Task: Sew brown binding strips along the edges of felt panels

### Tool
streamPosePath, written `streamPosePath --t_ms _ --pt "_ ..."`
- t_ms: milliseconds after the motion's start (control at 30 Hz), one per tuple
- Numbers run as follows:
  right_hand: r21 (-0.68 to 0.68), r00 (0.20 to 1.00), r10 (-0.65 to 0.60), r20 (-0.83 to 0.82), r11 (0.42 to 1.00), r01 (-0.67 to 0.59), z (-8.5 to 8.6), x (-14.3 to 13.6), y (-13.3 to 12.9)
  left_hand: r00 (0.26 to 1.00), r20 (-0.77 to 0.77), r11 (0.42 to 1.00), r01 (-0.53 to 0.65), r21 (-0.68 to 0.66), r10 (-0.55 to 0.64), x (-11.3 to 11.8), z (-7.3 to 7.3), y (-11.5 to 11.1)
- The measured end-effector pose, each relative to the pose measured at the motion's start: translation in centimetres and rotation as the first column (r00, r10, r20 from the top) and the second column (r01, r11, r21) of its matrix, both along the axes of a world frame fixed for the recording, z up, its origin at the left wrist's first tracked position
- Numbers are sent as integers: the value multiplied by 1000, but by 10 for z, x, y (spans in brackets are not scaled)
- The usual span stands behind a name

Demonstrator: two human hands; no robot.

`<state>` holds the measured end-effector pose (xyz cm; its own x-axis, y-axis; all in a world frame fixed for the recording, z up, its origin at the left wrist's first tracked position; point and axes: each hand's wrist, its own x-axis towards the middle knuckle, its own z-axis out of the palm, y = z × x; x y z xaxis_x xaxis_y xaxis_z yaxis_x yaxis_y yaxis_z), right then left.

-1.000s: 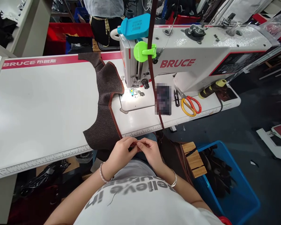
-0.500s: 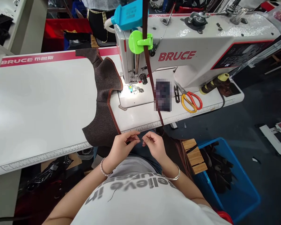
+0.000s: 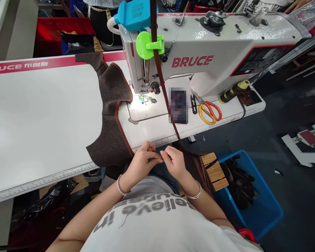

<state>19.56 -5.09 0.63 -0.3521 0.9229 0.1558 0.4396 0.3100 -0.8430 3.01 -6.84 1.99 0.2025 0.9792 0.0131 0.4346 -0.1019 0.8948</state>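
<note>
Your left hand (image 3: 143, 159) and right hand (image 3: 174, 161) meet just off the table's front edge, over your lap. On each, thumb and forefinger are pressed together at the tips, the two pinches almost touching. Something thin and dark may lie between them, but it is too small to tell.

Just beyond your left hand lies the dark brown woven cloth piece with reddish-brown bound edges (image 3: 112, 87). It spans the white sewing table (image 3: 42, 112), rumpled midway, left of the needle, its near end hanging over the front edge. Whether your left hand touches it, you can't tell from this angle.

The step in hand looks like fine fingertip work, away from the needle. Turning to the cloth would call for parting the pinches and freeing your left hand.

Further out, the long narrow brown strip (image 3: 161, 77) hangs in front of the white sewing machine (image 3: 194, 45) and runs down to the table's front edge. To its right lie the small black snips (image 3: 193, 104) and the scissors with orange and red handles (image 3: 205, 103). Below on your right sits the blue plastic bin (image 3: 267, 201) holding dark pieces.
</note>
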Motion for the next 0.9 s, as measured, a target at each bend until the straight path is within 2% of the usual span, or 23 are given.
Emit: streamPosePath --t_ms 100,167,233,300,367,400,467,500,567,600,633,667,700,733,767,833,900 --pt "-80 999 -23 -43 997 20 1 2 1 999 41 998 -1 -55 3 0 0 2" --pt "-219 991 -38 -129 976 9 1 4 2 998 66 997 -18 -76 23 0 0 2" --pt "-435 964 -54 -259 898 -66 0 5 2 997 75 996 -21 -91 28 0 1 2" --pt "-624 919 -98 -381 761 -177 -1 7 0 998 66 996 -5 -92 11 0 2 0" --pt "-717 884 -142 -445 648 -257 -2 10 -3 998 48 997 44 -71 -41 0 2 -1" --pt "-736 877 -155 -455 620 -272 -2 12 -4 997 36 996 77 -50 -75 0 2 -2" --pt "-738 889 -165 -428 632 -238 0 24 -4 990 5 990 140 -5 -140 -2 4 -4" --pt "-717 907 -169 -386 673 -179 1 33 -4 987 -11 987 158 14 -158 -4 5 -4" --pt "-585 950 -217 -224 810 47 1 62 0 987 -34 986 160 57 -158 -10 10 -5" --pt "-461 955 -276 -108 865 198 0 81 4 988 -42 985 153 82 -150 -14 14 -5" --pt "-291 933 -359 25 891 350 -3 102 8 989 -52 983 145 111 -140 -19 17 -5" --pt "-125 879 -446 170 875 468 -9 124 13 990 -67 980 135 145 -126 -24 22 -5" --pt "12 779 -552 297 818 575 -16 146 18 991 -85 976 118 182 -104 -29 26 -4" --pt "91 658 -620 428 754 651 -24 168 24 992 -104 972 92 216 -71 -35 30 -3" --pt "123 533 -635 560 700 704 -35 187 29 992 -122 967 56 250 -26 -40 34 -3" --pt "140 425 -646 634 636 759 -55 218 35 984 -156 951 -35 307 86 -51 40 -2" --pt "169 333 -663 670 573 801 -72 237 34 959 -205 932 -118 344 197 -62 46 -3"
